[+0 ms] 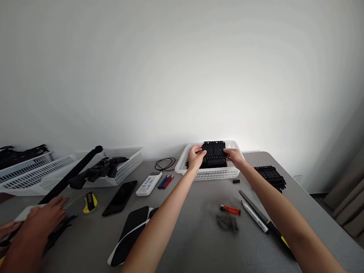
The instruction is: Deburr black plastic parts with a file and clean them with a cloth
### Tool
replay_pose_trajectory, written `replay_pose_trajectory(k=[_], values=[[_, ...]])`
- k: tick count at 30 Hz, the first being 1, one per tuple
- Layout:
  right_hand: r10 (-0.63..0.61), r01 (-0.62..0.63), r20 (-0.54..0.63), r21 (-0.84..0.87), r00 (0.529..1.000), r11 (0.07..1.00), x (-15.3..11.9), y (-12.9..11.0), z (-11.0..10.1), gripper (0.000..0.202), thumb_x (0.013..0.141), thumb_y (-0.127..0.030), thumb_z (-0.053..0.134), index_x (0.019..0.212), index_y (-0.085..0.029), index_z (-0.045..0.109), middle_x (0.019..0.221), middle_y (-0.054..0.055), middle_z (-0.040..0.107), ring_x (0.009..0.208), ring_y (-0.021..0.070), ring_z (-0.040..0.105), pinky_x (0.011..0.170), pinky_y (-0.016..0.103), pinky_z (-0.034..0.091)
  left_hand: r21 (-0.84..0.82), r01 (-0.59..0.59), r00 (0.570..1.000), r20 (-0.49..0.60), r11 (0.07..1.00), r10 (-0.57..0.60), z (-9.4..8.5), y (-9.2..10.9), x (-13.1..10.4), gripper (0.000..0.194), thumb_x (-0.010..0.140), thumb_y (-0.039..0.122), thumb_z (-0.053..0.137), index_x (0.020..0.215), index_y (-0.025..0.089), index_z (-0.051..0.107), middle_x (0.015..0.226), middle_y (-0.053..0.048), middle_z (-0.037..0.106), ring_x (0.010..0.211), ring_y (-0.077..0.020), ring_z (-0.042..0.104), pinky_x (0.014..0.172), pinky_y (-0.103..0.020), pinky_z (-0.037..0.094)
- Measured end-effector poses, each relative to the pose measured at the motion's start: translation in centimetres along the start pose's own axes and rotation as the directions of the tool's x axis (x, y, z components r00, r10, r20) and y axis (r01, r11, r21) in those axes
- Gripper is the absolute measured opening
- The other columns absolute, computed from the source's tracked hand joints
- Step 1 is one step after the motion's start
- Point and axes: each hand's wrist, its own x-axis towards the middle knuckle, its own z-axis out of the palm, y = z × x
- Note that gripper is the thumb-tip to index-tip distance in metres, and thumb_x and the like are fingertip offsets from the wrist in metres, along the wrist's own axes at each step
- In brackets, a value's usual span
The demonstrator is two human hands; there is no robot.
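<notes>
A black ribbed panel (214, 149) is between the two hands, above the white basket (216, 174) which stands on the tabletop (196, 227) near the wall (182, 76). The left hand (196, 157) has its grip closed on the left edge of the panel, with the thumb toward the wearer. The right hand (233, 155) pinches the opposite edge, its thumb also in front. So the panel lies across the gap between both grips, and its toothed upper border stands free, higher than the fingers. Under it, more black ribbed parts (212, 163) lie inside the basket; whether the panel touches them, I cannot tell. Beyond the right forearm, and partly covered by it, another black ribbed stack (271, 177) lies on the tabletop, to the right of the basket. A small black cap (236, 181) lies just before the basket, close to its right front corner.
</notes>
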Motion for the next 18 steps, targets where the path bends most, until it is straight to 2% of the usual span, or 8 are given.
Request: replay_pose_trajectory(k=[2,4,6,9,14,18], values=[[0.046,-0.047,-0.035,-0.04,0.998,0.998,1.3,0.2,0.2,0.032,0.095,-0.037,0.058,0.119,-0.015,0.059,0.115,0.008,0.062,0.094,0.0187,0.064,0.08,0.038,0.056,0.095,0.008,1.0,0.01,0.995,-0.009,1.0,-1.1,1.5,0.028,0.077,0.026,0.074,0.102,0.015,0.068,0.107,-0.013,0.068,0.097,-0.0227,0.066,0.093,-0.039,0.051],[0.085,-0.091,-0.069,-0.091,0.994,0.992,2.1,0.5,0.2,0.034,0.095,-0.036,0.059,0.124,-0.016,0.058,0.123,0.01,0.06,0.103,0.0214,0.062,0.086,0.042,0.054,0.186,0.022,0.997,0.068,0.982,-0.035,1.9,-2.3,2.6,0.022,0.083,0.027,0.07,0.1,0.014,0.068,0.105,-0.012,0.068,0.098,-0.022,0.065,0.093,-0.04,0.051],[0.118,-0.132,-0.099,-0.148,0.988,0.98,2.7,0.8,0.2,0.035,0.095,-0.035,0.059,0.124,-0.017,0.057,0.124,0.01,0.059,0.104,0.0219,0.062,0.087,0.042,0.054,0.261,0.027,0.988,0.137,0.965,-0.065,2.6,-3.5,3.3,0.027,0.09,0.033,0.061,0.111,0.016,0.063,0.115,-0.01,0.064,0.1,-0.0205,0.063,0.089,-0.042,0.054],[0.16,-0.184,-0.115,-0.234,0.98,0.955,3.1,1.3,0.3,0.036,0.095,-0.035,0.059,0.125,-0.016,0.057,0.124,0.01,0.059,0.104,0.0222,0.062,0.087,0.043,0.054,0.359,0.014,0.973,0.211,0.933,-0.095,3.3,-5.1,3.9,0.033,0.093,0.035,0.057,0.121,0.018,0.058,0.123,-0.01,0.06,0.103,-0.0209,0.062,0.088,-0.043,0.054],[0.226,-0.237,-0.073,-0.342,0.972,0.909,3.8,2.0,1.1,0.037,0.094,-0.035,0.061,0.124,-0.015,0.057,0.124,0.011,0.059,0.105,0.0227,0.062,0.088,0.042,0.054,0.535,-0.029,0.961,0.248,0.844,-0.123,3.3,-6.9,4.8,0.034,0.093,0.035,0.058,0.121,0.018,0.058,0.124,-0.01,0.06,0.105,-0.0217,0.061,0.089,-0.043,0.054],[0.259,-0.256,-0.047,-0.401,0.965,0.879,4.3,2.2,1.3,0.036,0.094,-0.035,0.061,0.124,-0.015,0.058,0.124,0.011,0.059,0.104,0.0225,0.062,0.088,0.042,0.054,0.633,-0.104,0.951,0.289,0.767,-0.11,3.2,-7.5,5.1,0.034,0.092,0.035,0.058,0.122,0.018,0.058,0.124,-0.01,0.06,0.106,-0.0219,0.061,0.089,-0.043,0.054]])
